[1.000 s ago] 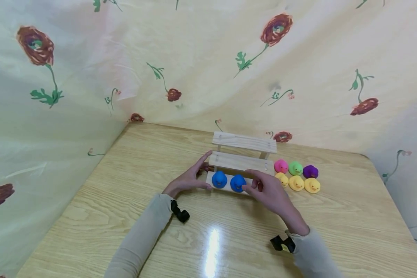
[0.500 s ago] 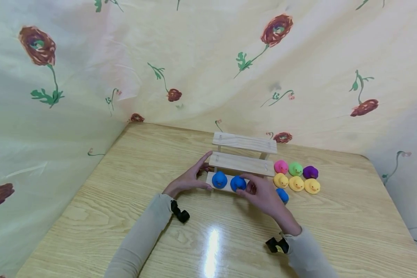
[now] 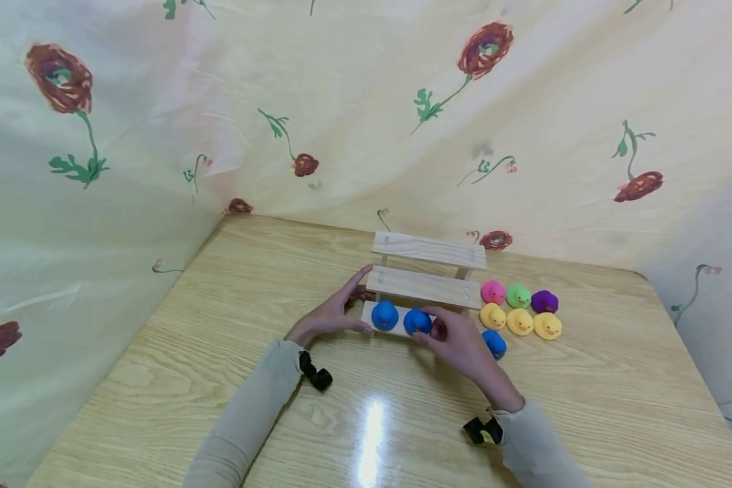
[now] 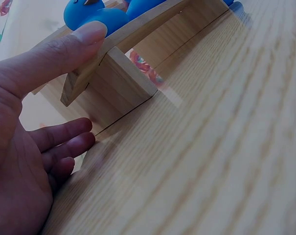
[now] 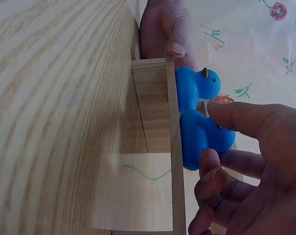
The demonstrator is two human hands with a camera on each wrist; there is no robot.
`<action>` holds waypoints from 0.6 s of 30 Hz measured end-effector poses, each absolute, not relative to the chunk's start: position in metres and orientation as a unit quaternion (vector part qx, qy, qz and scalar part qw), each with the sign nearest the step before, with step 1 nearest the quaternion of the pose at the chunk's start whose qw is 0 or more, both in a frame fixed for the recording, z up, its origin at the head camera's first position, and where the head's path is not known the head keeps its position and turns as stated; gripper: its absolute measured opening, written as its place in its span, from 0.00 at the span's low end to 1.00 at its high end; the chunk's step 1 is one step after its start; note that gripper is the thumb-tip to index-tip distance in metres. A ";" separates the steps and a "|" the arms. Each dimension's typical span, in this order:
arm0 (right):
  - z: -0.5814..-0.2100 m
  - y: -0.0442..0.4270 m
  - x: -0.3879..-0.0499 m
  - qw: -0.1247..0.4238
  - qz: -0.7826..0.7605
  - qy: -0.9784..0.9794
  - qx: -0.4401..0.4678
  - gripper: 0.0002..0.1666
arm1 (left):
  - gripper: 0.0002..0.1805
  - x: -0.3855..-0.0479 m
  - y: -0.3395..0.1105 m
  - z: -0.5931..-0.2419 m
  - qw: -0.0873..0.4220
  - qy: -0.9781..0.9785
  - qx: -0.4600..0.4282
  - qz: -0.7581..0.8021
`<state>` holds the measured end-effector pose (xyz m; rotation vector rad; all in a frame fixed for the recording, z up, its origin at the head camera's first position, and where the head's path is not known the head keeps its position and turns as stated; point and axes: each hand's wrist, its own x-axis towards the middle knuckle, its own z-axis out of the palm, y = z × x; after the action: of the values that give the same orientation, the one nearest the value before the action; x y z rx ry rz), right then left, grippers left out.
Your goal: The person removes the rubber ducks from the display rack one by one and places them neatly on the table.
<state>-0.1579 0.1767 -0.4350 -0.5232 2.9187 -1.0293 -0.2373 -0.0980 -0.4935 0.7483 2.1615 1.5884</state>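
A pale wooden three-step stand (image 3: pixel 423 287) sits on the table. Two blue rubber ducks stand side by side on its lowest step: the left duck (image 3: pixel 385 316) and the right duck (image 3: pixel 417 322). My right hand (image 3: pixel 463 342) pinches the right duck between thumb and fingers. At the stand's left end is my left hand (image 3: pixel 335 315), its thumb straight along the front edge of the lowest step. In the left wrist view the thumb (image 4: pixel 64 56) lies beside a blue duck (image 4: pixel 96 17), and the lower fingers hang loosely beside the stand's leg (image 4: pixel 116 88).
Right of the stand, a pink duck (image 3: pixel 493 292), a green duck (image 3: pixel 518 296) and a purple duck (image 3: pixel 545 301) stand behind several yellow ducks (image 3: pixel 520 322). Another blue duck (image 3: pixel 495 344) lies near my right hand. Flowered cloth (image 3: pixel 341 102) hangs behind the table.
My right hand has shifted slightly left and closed its thumb and fingers around the right blue duck, uncovering the blue duck on the table. The left hand stays in place.
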 end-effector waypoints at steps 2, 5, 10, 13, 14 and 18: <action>-0.435 0.177 -0.158 0.001 -0.328 0.930 -0.166 0.25 | 0.66 -0.237 -0.098 -0.493 0.178 0.765 0.262 0.561; -0.435 0.177 -0.158 0.003 -0.328 0.930 -0.164 0.25 | 0.65 -0.236 -0.098 -0.493 0.179 0.766 0.258 0.561; -0.434 0.177 -0.157 0.004 -0.328 0.930 -0.166 0.25 | 0.65 -0.235 -0.098 -0.493 0.178 0.766 0.259 0.561; -0.431 0.177 -0.155 0.002 -0.328 0.930 -0.167 0.26 | 0.65 -0.236 -0.098 -0.493 0.180 0.766 0.259 0.560; -0.430 0.177 -0.154 0.000 -0.327 0.930 -0.167 0.26 | 0.65 -0.236 -0.098 -0.493 0.180 0.766 0.259 0.560; -0.426 0.180 -0.151 -0.007 -0.324 0.932 -0.163 0.27 | 0.66 -0.237 -0.098 -0.493 0.180 0.767 0.259 0.559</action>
<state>-0.1506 0.1800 -0.4257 -0.5158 2.9401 -1.0237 -0.2371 -0.0983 -0.4927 0.7312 2.1670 1.5783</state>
